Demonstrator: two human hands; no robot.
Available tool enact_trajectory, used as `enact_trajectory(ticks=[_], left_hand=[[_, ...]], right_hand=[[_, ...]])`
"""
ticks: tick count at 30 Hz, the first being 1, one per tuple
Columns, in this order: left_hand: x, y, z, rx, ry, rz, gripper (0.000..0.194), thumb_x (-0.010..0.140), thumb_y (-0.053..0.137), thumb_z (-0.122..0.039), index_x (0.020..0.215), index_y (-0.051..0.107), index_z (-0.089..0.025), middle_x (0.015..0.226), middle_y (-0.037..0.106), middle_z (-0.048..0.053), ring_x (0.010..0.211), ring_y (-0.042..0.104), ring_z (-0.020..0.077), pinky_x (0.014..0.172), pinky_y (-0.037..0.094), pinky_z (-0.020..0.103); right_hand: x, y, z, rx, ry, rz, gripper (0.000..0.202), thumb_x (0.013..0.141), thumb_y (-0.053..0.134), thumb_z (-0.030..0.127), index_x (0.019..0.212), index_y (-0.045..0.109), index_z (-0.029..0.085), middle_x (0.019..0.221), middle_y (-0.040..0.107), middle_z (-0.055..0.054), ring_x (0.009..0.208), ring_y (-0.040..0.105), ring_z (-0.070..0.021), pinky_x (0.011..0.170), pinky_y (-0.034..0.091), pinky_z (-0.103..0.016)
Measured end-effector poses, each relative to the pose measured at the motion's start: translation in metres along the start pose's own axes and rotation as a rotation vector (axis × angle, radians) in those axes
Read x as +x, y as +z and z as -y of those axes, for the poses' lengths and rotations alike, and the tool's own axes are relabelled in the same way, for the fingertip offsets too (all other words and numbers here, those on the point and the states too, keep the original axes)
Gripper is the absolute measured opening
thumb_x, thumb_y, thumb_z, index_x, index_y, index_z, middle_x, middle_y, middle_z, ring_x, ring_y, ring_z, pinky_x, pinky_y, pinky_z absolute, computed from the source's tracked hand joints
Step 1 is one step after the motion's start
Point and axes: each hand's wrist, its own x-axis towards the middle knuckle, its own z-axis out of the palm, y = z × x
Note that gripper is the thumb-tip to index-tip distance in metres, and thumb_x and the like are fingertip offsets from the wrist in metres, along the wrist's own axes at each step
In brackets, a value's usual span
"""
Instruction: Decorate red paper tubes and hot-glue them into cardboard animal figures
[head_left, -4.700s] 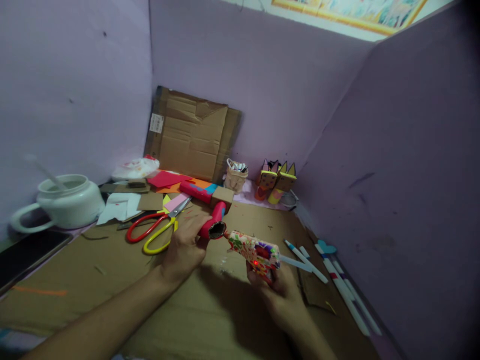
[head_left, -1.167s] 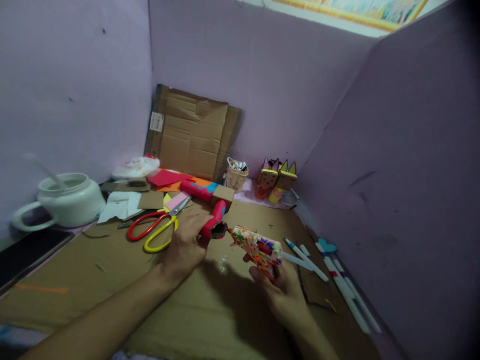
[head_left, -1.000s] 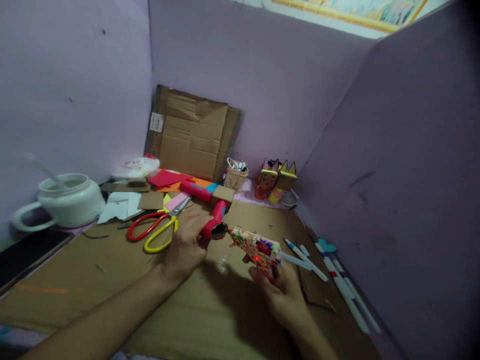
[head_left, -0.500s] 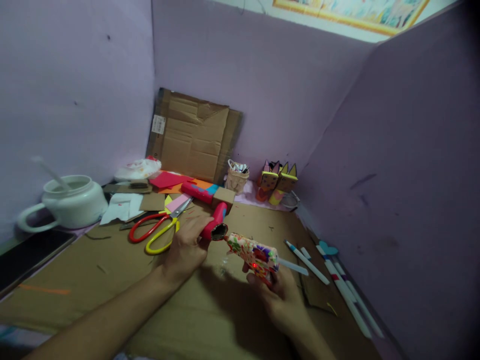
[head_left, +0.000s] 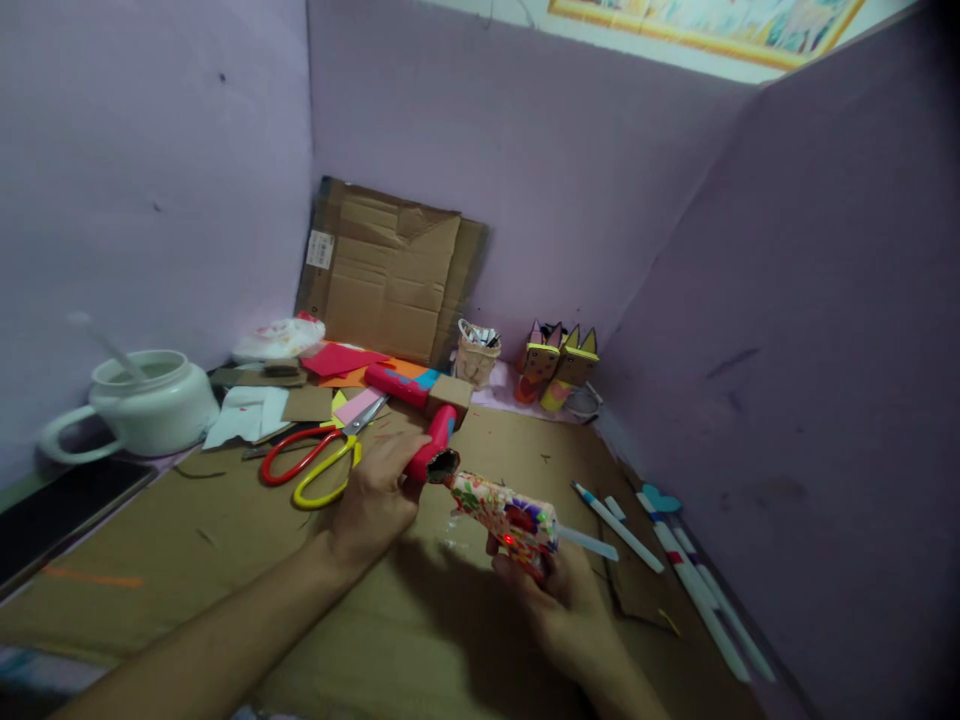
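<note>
My left hand (head_left: 377,497) is closed around the near end of a red cardboard tube (head_left: 427,458) with blue spots, its dark open end facing me. A brown cardboard block (head_left: 448,396) lies just behind that tube, and a second red tube with blue patches (head_left: 397,383) runs left from it. In my right hand (head_left: 551,595) is a flower-patterned hot glue gun (head_left: 506,515), its small red light lit. The gun's nozzle is at the rim of the tube's open end; whether it touches I cannot tell. A clear glue stick (head_left: 589,542) sticks out of its back.
Scissors (head_left: 319,480) with red and yellow handles lie left of my left hand. A white pot (head_left: 154,405) stands at far left beside a dark phone-like slab (head_left: 71,520). White markers (head_left: 701,590) line the right side. Cardboard sheets (head_left: 390,270) lean on the back wall.
The glue gun's nozzle has shifted very slightly along the tube's rim. The whole view has moved a few pixels; both hands keep their hold.
</note>
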Motion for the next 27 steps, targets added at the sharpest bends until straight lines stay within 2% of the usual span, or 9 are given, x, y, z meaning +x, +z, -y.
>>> enact_trajectory(ticks=[8, 16, 27], left_hand=[[0.0003, 0.0016, 0.0012, -0.023, 0.005, 0.016, 0.024, 0.080, 0.052, -0.006, 0.096, 0.062, -0.020, 0.094, 0.067, 0.008, 0.092, 0.062, 0.0220, 0.082, 0.051, 0.038], [0.0012, 0.0010, -0.0007, -0.027, 0.014, 0.026, 0.023, 0.082, 0.050, -0.008, 0.096, 0.062, -0.020, 0.094, 0.067, 0.008, 0.093, 0.061, 0.0215, 0.083, 0.051, 0.038], [-0.0003, 0.0007, -0.0010, -0.023, 0.000, -0.016, 0.020, 0.080, 0.054, -0.009, 0.097, 0.063, -0.016, 0.094, 0.069, 0.009, 0.093, 0.063, 0.0219, 0.085, 0.050, 0.036]], right_hand=[[0.0006, 0.0004, 0.0074, 0.002, 0.004, 0.002, 0.019, 0.074, 0.062, 0.034, 0.081, 0.066, 0.016, 0.073, 0.067, -0.006, 0.067, 0.062, -0.0201, 0.062, 0.050, -0.028], [-0.0011, -0.0003, 0.0045, -0.040, -0.005, 0.028, 0.018, 0.077, 0.060, 0.033, 0.081, 0.067, 0.016, 0.070, 0.064, -0.005, 0.062, 0.056, -0.0177, 0.058, 0.047, -0.027], [0.0022, -0.0003, 0.0046, 0.030, -0.020, -0.042, 0.020, 0.073, 0.064, 0.038, 0.072, 0.063, 0.018, 0.066, 0.061, -0.004, 0.064, 0.055, -0.0181, 0.060, 0.048, -0.028]])
